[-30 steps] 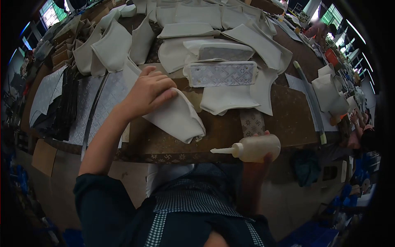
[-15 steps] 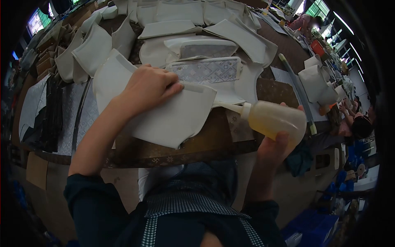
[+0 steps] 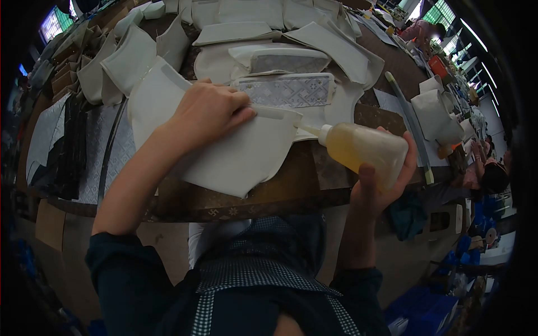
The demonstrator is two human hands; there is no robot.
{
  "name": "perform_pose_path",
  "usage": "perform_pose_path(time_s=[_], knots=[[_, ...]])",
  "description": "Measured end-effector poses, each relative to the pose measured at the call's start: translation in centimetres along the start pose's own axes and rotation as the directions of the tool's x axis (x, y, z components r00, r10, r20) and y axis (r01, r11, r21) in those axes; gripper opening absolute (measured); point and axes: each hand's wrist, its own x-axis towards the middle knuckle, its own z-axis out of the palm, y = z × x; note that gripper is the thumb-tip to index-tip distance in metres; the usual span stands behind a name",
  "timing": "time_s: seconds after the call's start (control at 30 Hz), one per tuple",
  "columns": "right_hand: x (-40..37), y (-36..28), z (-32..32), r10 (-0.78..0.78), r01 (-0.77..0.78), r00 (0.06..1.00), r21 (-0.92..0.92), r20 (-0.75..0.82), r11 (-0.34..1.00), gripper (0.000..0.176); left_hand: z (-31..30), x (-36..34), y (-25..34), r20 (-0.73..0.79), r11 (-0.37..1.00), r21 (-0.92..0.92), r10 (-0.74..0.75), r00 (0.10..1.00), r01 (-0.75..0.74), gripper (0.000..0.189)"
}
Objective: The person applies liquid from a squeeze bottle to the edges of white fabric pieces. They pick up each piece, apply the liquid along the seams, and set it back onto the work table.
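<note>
My left hand (image 3: 216, 109) is closed over the upper edge of a white, leather-like panel (image 3: 241, 151), its thumb lying on the surface and its other fingertips hidden behind. In my right hand (image 3: 381, 185) is a translucent squeeze bottle (image 3: 364, 151) of yellowish liquid, tilted with its nozzle pointing left. The nozzle tip is right at the panel's upper right corner. Just behind the panel lies a white piece with a patterned grey insert (image 3: 288, 91). A similar piece (image 3: 288, 61) lies beyond it.
More white panels (image 3: 241, 14) are piled across the back of the table. Dark strips and sheets (image 3: 64, 145) lie at the left. On the right are a long flat bar (image 3: 412, 126) and white rolled pieces (image 3: 434, 115). Other people (image 3: 420, 31) are at the far right.
My right hand has brought the bottle left and slightly up, so its nozzle now meets the panel's corner. My left hand and the panel have shifted slightly in view.
</note>
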Motion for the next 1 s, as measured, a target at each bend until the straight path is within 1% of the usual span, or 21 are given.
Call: perform_pose_path(time_s=[0.03,0.13,0.23,0.3,0.33,0.4,0.53,0.6,0.63,0.8,1.0], knots=[[-0.1,0.0,0.0,0.013,-0.013,1.000,0.006,0.002,1.000,0.095,-0.1,0.0,0.0,0.020,1.000,-0.005,-0.011,1.000,0.011,0.022],[-0.5,0.2,0.0,0.041,-0.041,0.999,0.010,0.013,0.999,0.094,0.0,-0.1,-0.1,0.015,1.000,-0.015,-0.006,1.000,0.006,0.022],[-0.7,0.6,-0.1,0.047,-0.047,0.999,-0.004,0.026,0.999,0.094,0.4,-0.3,-0.3,-0.056,1.000,0.007,0.012,0.998,-0.012,0.028],[-0.9,0.7,-0.1,0.046,-0.046,0.999,-0.010,0.025,0.999,0.095,0.2,-0.3,-0.2,-0.012,1.000,-0.010,-0.009,1.000,0.009,0.024],[-0.8,0.6,0.0,0.031,-0.031,0.999,-0.005,0.011,1.000,0.095,0.1,-0.3,-0.2,0.010,1.000,-0.019,-0.018,1.000,0.019,0.022],[-0.5,0.4,0.2,0.001,-0.001,1.000,0.003,-0.019,1.000,0.096,0.0,-0.4,-0.1,0.005,1.000,-0.023,-0.015,1.000,0.015,0.022],[0.7,0.2,0.6,-0.063,0.064,0.998,0.023,-0.024,0.998,0.096,-0.1,-0.3,0.1,0.012,1.000,-0.003,-0.011,1.000,0.011,0.022],[0.8,0.5,0.6,-0.069,0.070,0.997,0.024,-0.020,0.997,0.096,0.2,-0.3,0.0,-0.025,1.000,0.018,0.008,1.000,-0.008,0.026],[0.6,0.6,0.6,-0.056,0.056,0.998,0.025,-0.018,0.998,0.095,0.4,-0.4,-0.1,-0.042,0.999,0.028,0.017,0.999,-0.016,0.028],[-0.7,0.8,0.4,0.031,-0.031,0.999,0.013,0.009,0.999,0.093,0.4,-0.5,-0.3,-0.038,1.000,0.029,0.006,0.999,-0.004,0.028],[-2.2,1.2,-0.1,0.055,-0.054,0.998,-0.034,0.039,0.998,0.090,0.7,-0.7,-0.5,-0.053,1.000,0.026,-0.011,0.999,0.012,0.028]])
